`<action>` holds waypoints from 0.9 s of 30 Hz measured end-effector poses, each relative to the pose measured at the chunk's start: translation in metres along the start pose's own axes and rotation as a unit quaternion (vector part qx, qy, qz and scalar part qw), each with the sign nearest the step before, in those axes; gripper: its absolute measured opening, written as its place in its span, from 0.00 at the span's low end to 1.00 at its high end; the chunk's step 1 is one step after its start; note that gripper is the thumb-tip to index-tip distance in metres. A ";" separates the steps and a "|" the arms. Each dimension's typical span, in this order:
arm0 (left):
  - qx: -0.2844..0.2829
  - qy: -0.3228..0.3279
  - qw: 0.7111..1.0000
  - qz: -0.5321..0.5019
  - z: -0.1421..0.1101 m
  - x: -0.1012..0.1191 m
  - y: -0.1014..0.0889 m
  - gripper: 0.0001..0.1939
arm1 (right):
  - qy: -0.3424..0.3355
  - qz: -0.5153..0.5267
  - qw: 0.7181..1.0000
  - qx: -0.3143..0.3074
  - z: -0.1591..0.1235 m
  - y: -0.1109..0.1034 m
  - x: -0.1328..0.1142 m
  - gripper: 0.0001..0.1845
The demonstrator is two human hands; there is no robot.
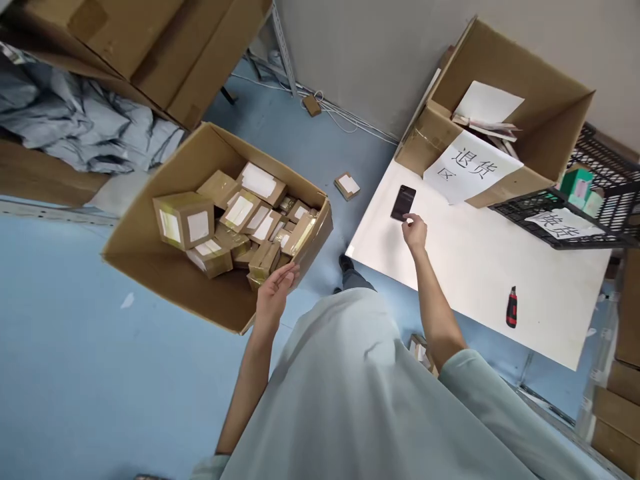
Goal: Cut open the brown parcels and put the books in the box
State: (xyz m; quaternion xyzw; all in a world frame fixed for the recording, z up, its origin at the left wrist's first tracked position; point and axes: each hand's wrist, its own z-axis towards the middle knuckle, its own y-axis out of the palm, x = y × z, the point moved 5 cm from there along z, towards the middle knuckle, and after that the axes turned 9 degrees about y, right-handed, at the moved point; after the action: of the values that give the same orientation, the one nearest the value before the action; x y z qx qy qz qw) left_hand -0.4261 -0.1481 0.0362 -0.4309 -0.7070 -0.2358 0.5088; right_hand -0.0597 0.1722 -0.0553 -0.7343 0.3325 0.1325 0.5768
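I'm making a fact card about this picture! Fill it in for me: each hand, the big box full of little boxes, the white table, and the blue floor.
Left hand: at the edge of the big box; touching it or not, can't tell
Right hand: fingertips close to the black phone
Box contents: small brown parcels, many with white labels
White table: phone, red-and-black cutter, open carton with a paper sign
Blue floor: one labelled parcel between box and table
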 end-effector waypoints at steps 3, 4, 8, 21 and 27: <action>0.027 -0.017 0.999 0.005 0.026 0.018 0.001 0.47 | 0.018 -0.011 1.000 0.000 0.052 0.018 -0.006 0.25; 0.033 -0.023 0.999 0.005 0.033 0.023 0.003 0.47 | 0.024 -0.015 1.000 -0.002 0.066 0.024 -0.006 0.25; 0.035 -0.041 0.998 0.015 0.057 0.038 0.017 0.46 | 0.038 -0.030 0.999 -0.020 0.105 0.044 -0.003 0.26; 0.060 -0.072 0.996 -0.005 0.083 0.027 0.007 0.46 | 0.019 -0.070 0.997 -0.012 0.099 0.050 -0.001 0.25; 0.092 -0.054 0.993 -0.054 0.078 -0.001 -0.039 0.47 | -0.043 -0.088 0.995 -0.028 0.065 0.080 -0.065 0.26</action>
State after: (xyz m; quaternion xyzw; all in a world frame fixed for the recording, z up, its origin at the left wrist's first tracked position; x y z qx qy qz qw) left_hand -0.4996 -0.1086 0.0109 -0.3552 -0.7746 -0.1734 0.4937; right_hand -0.1469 0.2456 -0.0982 -0.7704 0.2372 0.1218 0.5791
